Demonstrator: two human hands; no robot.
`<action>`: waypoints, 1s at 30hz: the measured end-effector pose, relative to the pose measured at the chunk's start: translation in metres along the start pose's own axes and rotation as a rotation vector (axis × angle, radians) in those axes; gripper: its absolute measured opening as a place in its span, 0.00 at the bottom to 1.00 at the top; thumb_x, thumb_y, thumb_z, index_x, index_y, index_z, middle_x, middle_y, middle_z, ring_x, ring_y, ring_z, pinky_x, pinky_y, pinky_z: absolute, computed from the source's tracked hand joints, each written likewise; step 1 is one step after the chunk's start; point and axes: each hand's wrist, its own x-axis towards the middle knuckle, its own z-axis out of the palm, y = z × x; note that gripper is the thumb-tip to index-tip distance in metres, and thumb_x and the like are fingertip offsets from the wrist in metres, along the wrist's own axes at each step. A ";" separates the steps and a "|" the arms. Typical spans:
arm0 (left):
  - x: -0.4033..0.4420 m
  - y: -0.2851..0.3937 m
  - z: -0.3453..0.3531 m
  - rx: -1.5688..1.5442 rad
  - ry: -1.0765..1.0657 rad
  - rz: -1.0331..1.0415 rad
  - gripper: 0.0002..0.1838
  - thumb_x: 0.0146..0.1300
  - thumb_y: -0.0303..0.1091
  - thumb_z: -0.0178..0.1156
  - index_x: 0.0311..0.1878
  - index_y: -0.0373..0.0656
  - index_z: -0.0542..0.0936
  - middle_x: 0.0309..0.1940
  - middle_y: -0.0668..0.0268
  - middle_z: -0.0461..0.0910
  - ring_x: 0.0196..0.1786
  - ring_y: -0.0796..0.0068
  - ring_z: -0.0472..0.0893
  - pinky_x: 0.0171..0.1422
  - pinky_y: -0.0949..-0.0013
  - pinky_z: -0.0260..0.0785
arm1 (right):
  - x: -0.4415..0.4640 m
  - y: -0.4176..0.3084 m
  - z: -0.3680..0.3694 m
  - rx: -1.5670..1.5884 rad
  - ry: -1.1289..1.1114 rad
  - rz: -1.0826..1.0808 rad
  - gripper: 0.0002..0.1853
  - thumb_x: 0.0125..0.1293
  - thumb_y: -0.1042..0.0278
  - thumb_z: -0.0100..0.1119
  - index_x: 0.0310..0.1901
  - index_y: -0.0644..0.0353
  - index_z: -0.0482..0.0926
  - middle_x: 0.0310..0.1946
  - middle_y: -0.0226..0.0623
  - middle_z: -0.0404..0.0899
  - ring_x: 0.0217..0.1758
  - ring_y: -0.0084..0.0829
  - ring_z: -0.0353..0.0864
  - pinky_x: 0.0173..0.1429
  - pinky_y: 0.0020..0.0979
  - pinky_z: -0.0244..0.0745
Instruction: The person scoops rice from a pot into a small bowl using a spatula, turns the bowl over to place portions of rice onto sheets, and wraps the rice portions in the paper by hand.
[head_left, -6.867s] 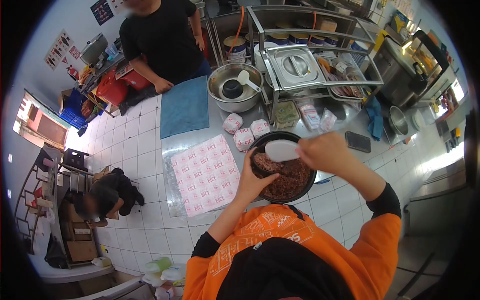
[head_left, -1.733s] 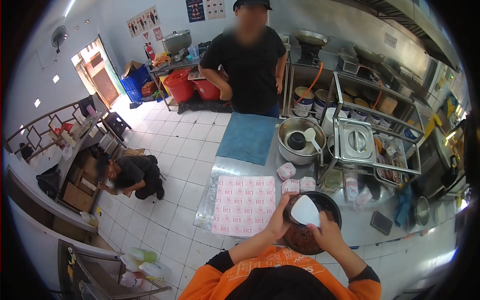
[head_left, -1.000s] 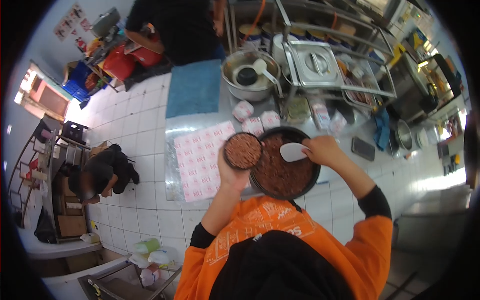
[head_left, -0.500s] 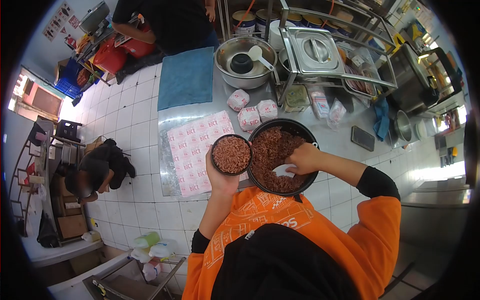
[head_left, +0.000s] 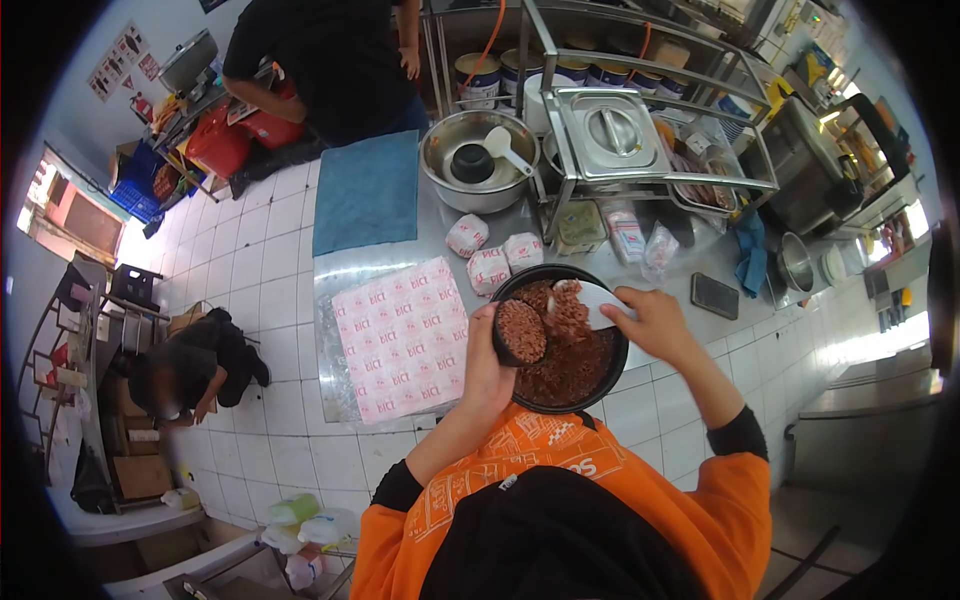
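Note:
My left hand [head_left: 485, 375] is wrapped round a small black bowl [head_left: 501, 346] heaped with reddish-brown rice. The bowl tilts over the left rim of a black pot [head_left: 619, 372] that holds more of the same rice [head_left: 568, 375]. In my right hand [head_left: 652, 322] is a white rice paddle [head_left: 597, 304], raised over the pot with a clump of rice [head_left: 569, 308] on its blade. A printed sheet of wrapping paper [head_left: 400, 340] lies flat to the left. Behind the pot sit three wrapped bundles [head_left: 488, 270] in matching paper.
A blue cloth [head_left: 367, 195] covers the table's far left. A steel bowl [head_left: 478, 199] holds a black bowl and white ladle. A lidded steel pan [head_left: 612, 133] sits in a rack; a phone [head_left: 715, 296] lies at right. One person [head_left: 320, 60] stands behind, another [head_left: 195, 365] crouches left.
My right hand has lifted the paddle out of the pot with rice on it. My left hand has brought the bowl rightward over the pot's rim and tipped it.

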 end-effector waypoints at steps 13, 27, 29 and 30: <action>0.018 -0.016 0.024 -0.153 -0.089 -0.157 0.23 0.70 0.54 0.53 0.57 0.47 0.72 0.50 0.65 0.78 0.55 0.70 0.77 0.63 0.62 0.69 | -0.045 -0.045 0.007 0.102 0.157 0.176 0.18 0.65 0.55 0.60 0.44 0.61 0.68 0.29 0.51 0.80 0.32 0.52 0.82 0.36 0.45 0.76; 0.039 0.022 0.027 0.750 -0.477 0.254 0.15 0.68 0.37 0.54 0.50 0.36 0.78 0.50 0.59 0.81 0.54 0.71 0.78 0.62 0.69 0.67 | -0.036 -0.069 0.054 0.238 -0.220 0.160 0.28 0.68 0.47 0.54 0.51 0.66 0.60 0.31 0.66 0.79 0.37 0.67 0.80 0.44 0.57 0.75; 0.037 0.025 0.027 0.720 -0.446 0.213 0.15 0.68 0.38 0.53 0.50 0.37 0.78 0.48 0.59 0.81 0.53 0.71 0.79 0.60 0.70 0.69 | -0.036 -0.066 0.058 0.281 -0.200 0.135 0.28 0.68 0.47 0.54 0.51 0.66 0.59 0.31 0.66 0.79 0.37 0.67 0.80 0.45 0.57 0.75; 0.037 0.026 0.027 0.638 -0.415 0.160 0.14 0.69 0.37 0.53 0.50 0.38 0.79 0.46 0.61 0.82 0.51 0.73 0.79 0.59 0.71 0.69 | -0.035 -0.063 0.057 0.313 -0.183 0.103 0.28 0.68 0.47 0.55 0.51 0.66 0.59 0.31 0.66 0.79 0.37 0.66 0.80 0.44 0.57 0.75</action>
